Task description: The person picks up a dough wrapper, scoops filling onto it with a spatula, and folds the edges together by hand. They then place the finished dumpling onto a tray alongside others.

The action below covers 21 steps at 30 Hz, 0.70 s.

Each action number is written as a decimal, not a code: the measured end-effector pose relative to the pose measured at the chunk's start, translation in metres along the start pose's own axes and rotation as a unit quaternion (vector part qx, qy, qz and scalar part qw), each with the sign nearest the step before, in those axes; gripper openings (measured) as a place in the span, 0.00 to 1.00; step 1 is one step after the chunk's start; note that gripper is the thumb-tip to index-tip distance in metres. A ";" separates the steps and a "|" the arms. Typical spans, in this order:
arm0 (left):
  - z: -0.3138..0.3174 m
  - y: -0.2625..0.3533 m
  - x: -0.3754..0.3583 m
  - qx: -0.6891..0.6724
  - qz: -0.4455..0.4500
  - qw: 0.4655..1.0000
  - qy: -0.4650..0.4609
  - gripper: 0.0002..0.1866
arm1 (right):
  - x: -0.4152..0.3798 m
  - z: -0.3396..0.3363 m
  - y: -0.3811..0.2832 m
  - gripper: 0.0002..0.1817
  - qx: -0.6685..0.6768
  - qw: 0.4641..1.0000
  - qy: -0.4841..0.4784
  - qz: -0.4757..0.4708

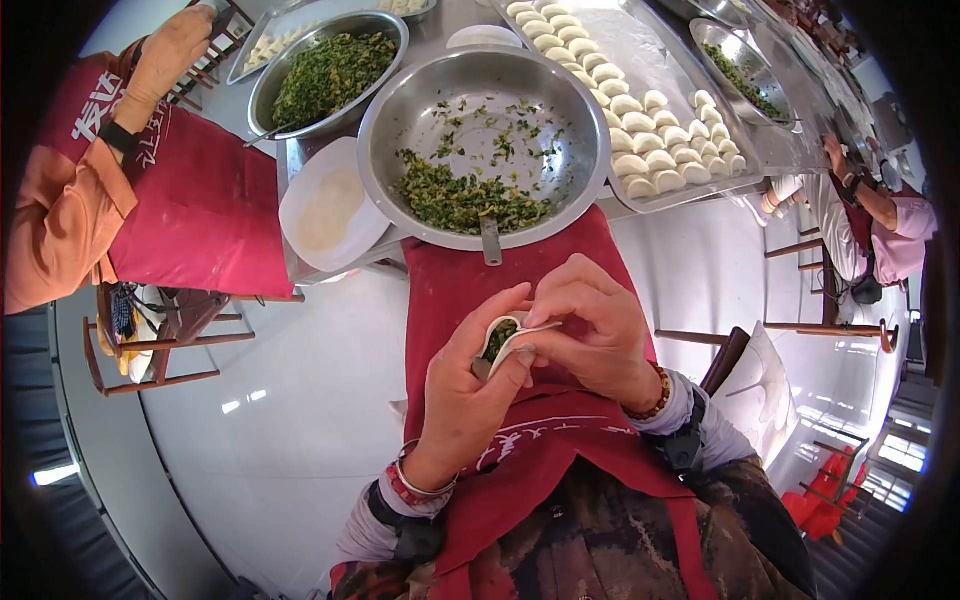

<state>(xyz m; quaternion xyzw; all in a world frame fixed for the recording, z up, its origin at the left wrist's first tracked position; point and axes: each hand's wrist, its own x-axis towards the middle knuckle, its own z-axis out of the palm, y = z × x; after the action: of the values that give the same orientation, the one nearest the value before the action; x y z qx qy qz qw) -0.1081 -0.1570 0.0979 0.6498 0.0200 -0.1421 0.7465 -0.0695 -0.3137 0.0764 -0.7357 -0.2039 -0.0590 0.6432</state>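
Observation:
A round dough wrapper [511, 341] with green filling inside is folded partly over between my two hands, in front of the red apron. My left hand [470, 385] cups it from the left, thumb on its near side. At its right edge, the fingers of my right hand [592, 330] pinch the dough. Just beyond my hands stands a large steel bowl [375, 160] with chopped green filling [465, 200] at its near side and a metal utensil handle [491, 240] over the rim. Left of that bowl lies a white plate [300, 215] with round wrappers [333, 205].
A metal tray [680, 200] of dumplings in rows sits at the right. More green filling is in a bowl [265, 95] at back left and another [705, 35] at back right. One person in a red apron [200, 195] stands left; another person [890, 225] is far right.

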 end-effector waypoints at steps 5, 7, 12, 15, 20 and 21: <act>-0.006 -0.008 0.002 0.067 0.028 0.997 -0.030 0.24 | 0.003 -0.005 -0.007 0.12 -0.092 0.995 -0.006 -0.048; -0.003 -0.007 0.001 0.057 0.032 0.998 -0.007 0.24 | 0.004 -0.003 -0.009 0.12 -0.089 0.995 0.001 -0.035; 0.000 0.001 0.003 0.029 0.003 1.000 0.002 0.23 | 0.004 -0.009 0.001 0.12 -0.121 0.982 -0.047 -0.135; -0.005 0.001 0.001 -0.064 -0.058 0.996 -0.020 0.23 | 0.003 -0.010 0.000 0.13 -0.123 0.982 -0.026 -0.143; -0.008 -0.005 -0.001 -0.097 -0.039 0.994 -0.031 0.24 | 0.004 -0.005 -0.012 0.12 -0.062 0.998 -0.011 -0.031; -0.008 -0.003 -0.002 -0.066 -0.036 0.997 -0.027 0.24 | 0.003 -0.003 -0.014 0.12 -0.036 0.999 0.002 0.013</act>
<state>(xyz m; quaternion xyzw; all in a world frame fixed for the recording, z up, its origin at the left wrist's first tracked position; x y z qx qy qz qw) -0.1092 -0.1493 0.0939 0.5937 0.0329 -0.1845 0.7826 -0.0711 -0.3149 0.0909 -0.7608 -0.1907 -0.0590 0.6176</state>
